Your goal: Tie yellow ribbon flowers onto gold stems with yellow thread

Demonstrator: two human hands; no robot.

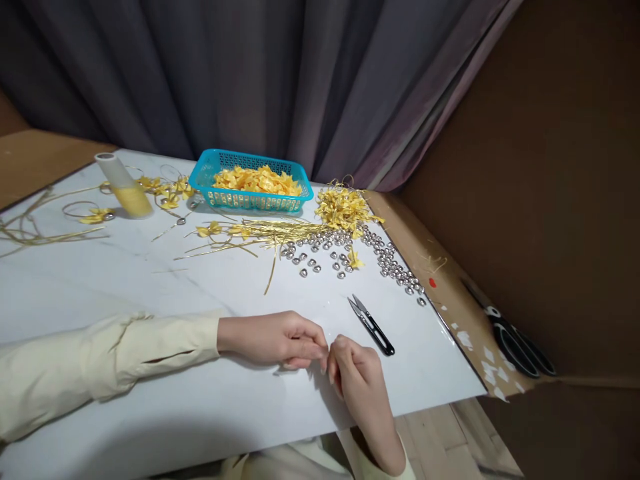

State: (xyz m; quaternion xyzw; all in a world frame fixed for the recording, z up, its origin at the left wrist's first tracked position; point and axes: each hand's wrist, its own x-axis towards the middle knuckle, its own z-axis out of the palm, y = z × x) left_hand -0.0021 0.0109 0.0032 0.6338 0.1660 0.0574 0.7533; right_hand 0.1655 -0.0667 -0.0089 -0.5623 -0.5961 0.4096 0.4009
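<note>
My left hand (290, 341) and my right hand (357, 373) meet above the near part of the white tabletop (240, 400). Both have curled, pinched fingers with the fingertips touching or almost touching. Whatever lies between them is too small or hidden to make out. Black thread snips (373, 327) lie just beyond my right hand, blades pointing away. Farther off, silver heart-shaped beads (340, 257) are scattered beside a bundle of gold wire stems (280, 231). A cluster of yellow ribbon flowers (343, 207) rests at the right end of the stems.
A blue basket (200, 175) of yellow ribbon pieces stands at the back. Left of it are a spool of yellow thread (131, 197) and loose wire stems (30, 227). Large scissors (515, 340) and paper scraps (490, 363) lie on the brown board at right. Dark curtains (250, 73) hang behind.
</note>
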